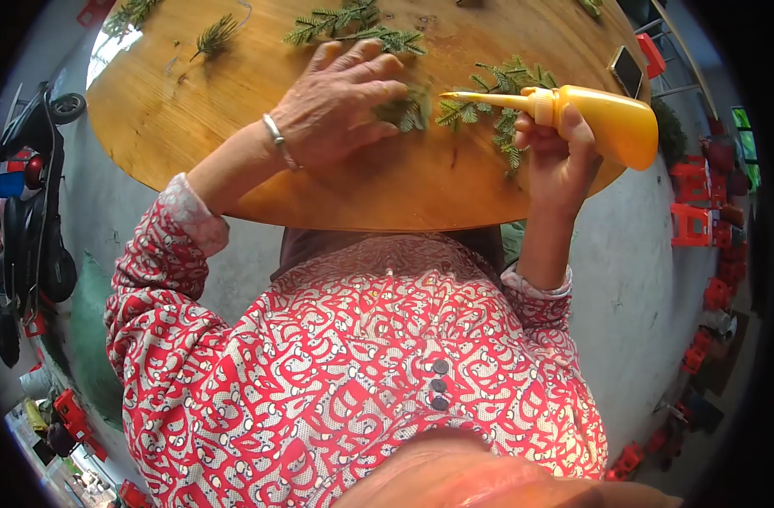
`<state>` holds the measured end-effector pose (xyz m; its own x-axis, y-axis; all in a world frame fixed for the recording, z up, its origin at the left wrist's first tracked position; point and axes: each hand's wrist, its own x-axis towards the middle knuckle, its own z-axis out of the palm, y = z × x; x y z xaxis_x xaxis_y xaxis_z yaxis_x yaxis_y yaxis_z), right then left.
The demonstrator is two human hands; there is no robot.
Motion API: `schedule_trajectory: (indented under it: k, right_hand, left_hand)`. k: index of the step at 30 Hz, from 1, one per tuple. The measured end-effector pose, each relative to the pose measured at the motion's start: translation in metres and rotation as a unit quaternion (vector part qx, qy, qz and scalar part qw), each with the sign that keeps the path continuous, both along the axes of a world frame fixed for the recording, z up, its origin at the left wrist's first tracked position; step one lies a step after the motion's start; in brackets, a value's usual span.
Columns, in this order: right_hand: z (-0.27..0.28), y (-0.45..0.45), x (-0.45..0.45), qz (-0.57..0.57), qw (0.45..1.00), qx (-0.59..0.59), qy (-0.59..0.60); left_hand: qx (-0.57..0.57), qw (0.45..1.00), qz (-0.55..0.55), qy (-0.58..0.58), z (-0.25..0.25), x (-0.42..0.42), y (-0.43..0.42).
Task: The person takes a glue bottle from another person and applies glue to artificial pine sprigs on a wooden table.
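Over the wooden table (268,190), my left hand (340,102) has its fingers spread, palm down. Its fingertips are near a green sprig (414,110) that looks blurred, and another sprig (345,21) lies just beyond them. My right hand (565,152) is wrapped round a yellow squeeze bottle (611,125), held tilted on its side. The long nozzle points left, its tip close to the blurred sprig. Under and beside the nozzle lies a branching green sprig (510,80), partly hidden by the bottle.
A small dark sprig (215,36) lies at the table's upper left. A phone (626,71) rests at the right edge, near a red object (651,56). Red stools (690,224) stand on the floor at the right, and a black wheeled object (35,203) at the left.
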<state>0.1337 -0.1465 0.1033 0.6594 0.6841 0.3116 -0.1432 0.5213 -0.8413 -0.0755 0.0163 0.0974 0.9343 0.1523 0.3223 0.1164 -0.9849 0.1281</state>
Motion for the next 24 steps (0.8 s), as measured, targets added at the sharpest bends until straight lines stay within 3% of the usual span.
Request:
schedule_trajectory:
  k: [7, 11, 14, 17, 18, 22, 24]
  right_hand:
    - [0.003, -0.012, 0.005, -0.013, 0.999, 0.016, 0.032]
    - [0.001, -0.018, 0.008, -0.012, 0.999, 0.031, 0.035]
    - [-0.004, -0.005, 0.000, -0.002, 0.999, 0.037, 0.029]
    - [-0.003, -0.006, 0.000, 0.003, 0.999, 0.039, 0.020]
    - [-0.002, -0.007, -0.001, -0.007, 0.999, 0.029, 0.011]
    - [-0.005, -0.007, -0.001, 0.002, 0.999, 0.039, 0.010]
    - [-0.006, -0.007, -0.001, 0.011, 0.999, 0.038, 0.021]
  left_hand:
    - [-0.074, 0.995, -0.048, -0.053, 0.015, 0.026, 0.001]
    - [0.070, 0.988, 0.055, -0.126, 0.020, 0.025, 0.027]
    - [0.053, 0.992, 0.106, -0.045, 0.000, 0.025, 0.055]
    - [0.150, 0.981, 0.120, -0.030, -0.005, 0.027, 0.062]
    - [0.189, 0.973, 0.110, -0.073, -0.008, 0.026, 0.067]
    - [0.156, 0.981, 0.039, -0.106, -0.001, 0.016, 0.067]
    - [0.082, 0.988, 0.003, -0.134, -0.001, 0.010, 0.064]
